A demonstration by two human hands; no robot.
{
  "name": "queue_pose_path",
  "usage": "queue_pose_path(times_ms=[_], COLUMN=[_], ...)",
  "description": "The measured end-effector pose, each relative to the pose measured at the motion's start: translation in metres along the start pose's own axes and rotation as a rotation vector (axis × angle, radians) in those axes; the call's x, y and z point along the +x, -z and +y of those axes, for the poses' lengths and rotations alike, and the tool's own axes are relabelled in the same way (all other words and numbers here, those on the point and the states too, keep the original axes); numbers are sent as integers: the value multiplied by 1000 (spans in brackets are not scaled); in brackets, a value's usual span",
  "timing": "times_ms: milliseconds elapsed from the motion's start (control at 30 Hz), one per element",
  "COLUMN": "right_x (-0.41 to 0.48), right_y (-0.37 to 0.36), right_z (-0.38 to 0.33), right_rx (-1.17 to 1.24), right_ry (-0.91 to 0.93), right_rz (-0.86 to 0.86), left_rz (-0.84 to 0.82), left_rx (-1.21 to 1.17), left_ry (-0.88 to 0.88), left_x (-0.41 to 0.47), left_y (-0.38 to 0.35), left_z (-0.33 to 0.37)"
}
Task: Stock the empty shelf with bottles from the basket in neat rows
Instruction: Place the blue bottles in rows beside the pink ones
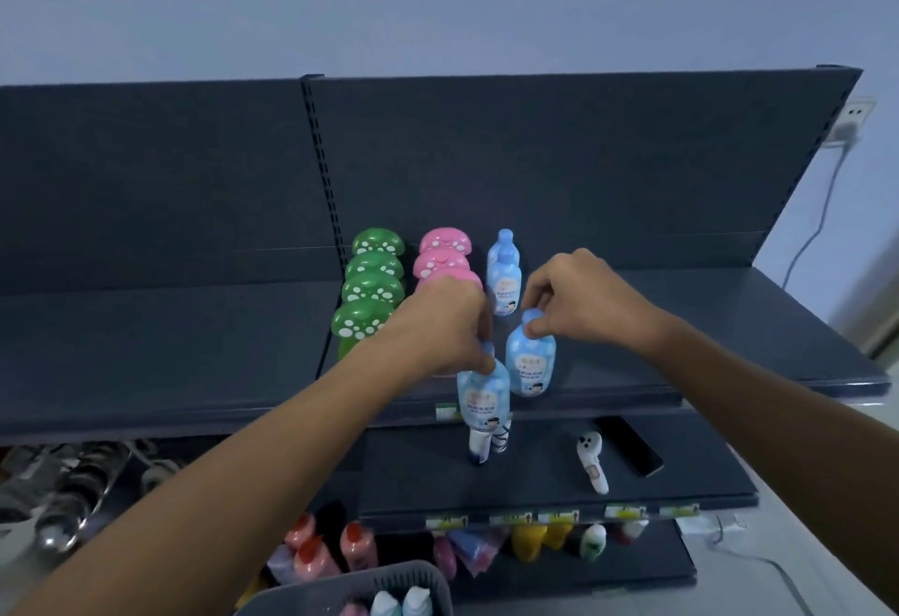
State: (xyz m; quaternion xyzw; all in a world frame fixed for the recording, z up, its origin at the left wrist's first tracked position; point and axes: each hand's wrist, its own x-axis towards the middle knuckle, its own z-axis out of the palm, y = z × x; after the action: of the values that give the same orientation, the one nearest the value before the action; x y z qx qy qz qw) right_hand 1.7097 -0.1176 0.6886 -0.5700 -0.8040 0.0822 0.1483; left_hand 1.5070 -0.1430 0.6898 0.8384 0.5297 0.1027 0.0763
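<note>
Two blue bottles are being gripped by their caps, one (482, 394) by the left hand (445, 323) at the shelf (729, 323) lip, one (530, 362) by the right hand (579, 299) behind. The front bottle is overhanging the edge and is likely to be tipped off if released early.

basket (350, 589) cut by bottom edge, front pink bottle (450, 281) behind left hand (440, 323)

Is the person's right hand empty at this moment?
No, the right hand pinches the cap of a blue bottle standing on the shelf.
</note>
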Motion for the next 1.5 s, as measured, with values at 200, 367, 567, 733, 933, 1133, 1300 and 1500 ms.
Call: queue_pose_path(times_ms=[200, 367, 567, 733, 933, 1133, 1300, 1500], right_x=[40, 65, 93, 110, 125, 133, 139, 140], right_y=[2, -7, -17, -28, -36, -40, -42, -46], right_z=[37, 56, 72, 80, 85, 89, 94, 98], right_rx=[-6, 30, 76, 100, 145, 163, 180, 210], right_ry=[47, 77, 99, 99, 83, 100, 81, 93], right_rz=[-22, -32, -65, -85, -86, -71, -84, -81], left_rz=[29, 55, 28, 40, 22, 34, 23, 23], left_rx=[4, -5, -10, -1, 29, 50, 27, 14], left_ry=[54, 106, 170, 191, 231, 219, 223, 225], left_x=[39, 64, 91, 106, 121, 129, 134, 139], left_y=[-6, -15, -24, -28, -35, -42, -47, -50], left_z=[15, 20, 22, 24, 19, 18, 18, 21])
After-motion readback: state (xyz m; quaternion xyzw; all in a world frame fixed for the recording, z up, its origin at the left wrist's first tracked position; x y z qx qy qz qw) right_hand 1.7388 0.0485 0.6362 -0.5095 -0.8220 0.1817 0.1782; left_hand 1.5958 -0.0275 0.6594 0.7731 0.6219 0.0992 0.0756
